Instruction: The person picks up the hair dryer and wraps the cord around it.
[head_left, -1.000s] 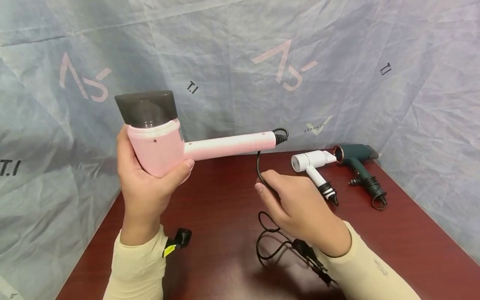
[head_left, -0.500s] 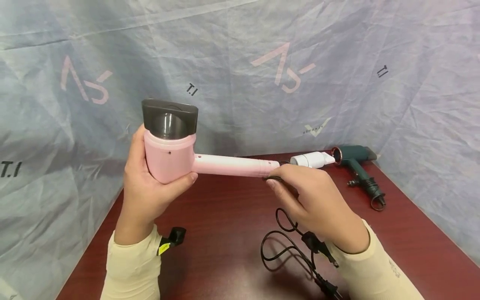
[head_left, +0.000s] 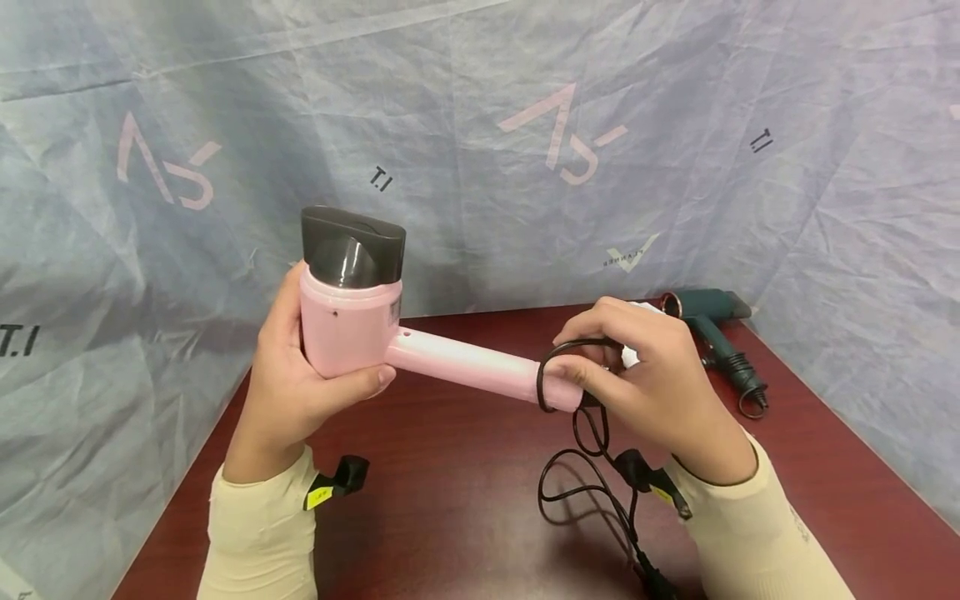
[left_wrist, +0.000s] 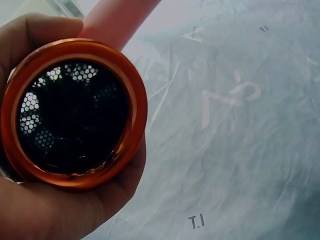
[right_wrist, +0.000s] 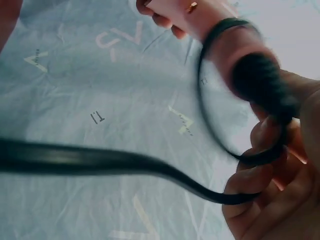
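My left hand [head_left: 292, 375] grips the body of a pink hair dryer [head_left: 345, 333], its dark nozzle [head_left: 352, 250] pointing up and its handle sloping down to the right. In the left wrist view the dryer's round orange-rimmed intake [left_wrist: 75, 115] faces the camera, fingers curled around it. My right hand [head_left: 645, 375] pinches the black power cord [head_left: 542, 379] at the handle's end, where a loop of it passes around the handle. The right wrist view shows this loop near the ribbed strain relief [right_wrist: 260, 82]. The rest of the cord hangs in loose coils below the right hand.
A dark green hair dryer [head_left: 716, 333] with its cord wound round the handle lies at the table's back right. A white hair dryer [head_left: 632, 357] is mostly hidden behind my right hand. Grey printed cloth [head_left: 450, 208] stands behind the red-brown table [head_left: 450, 500].
The pink hair dryer has moved right and lower, its handle now tilting down. My right hand has brought the cord up and around the handle's end, forming a loop.
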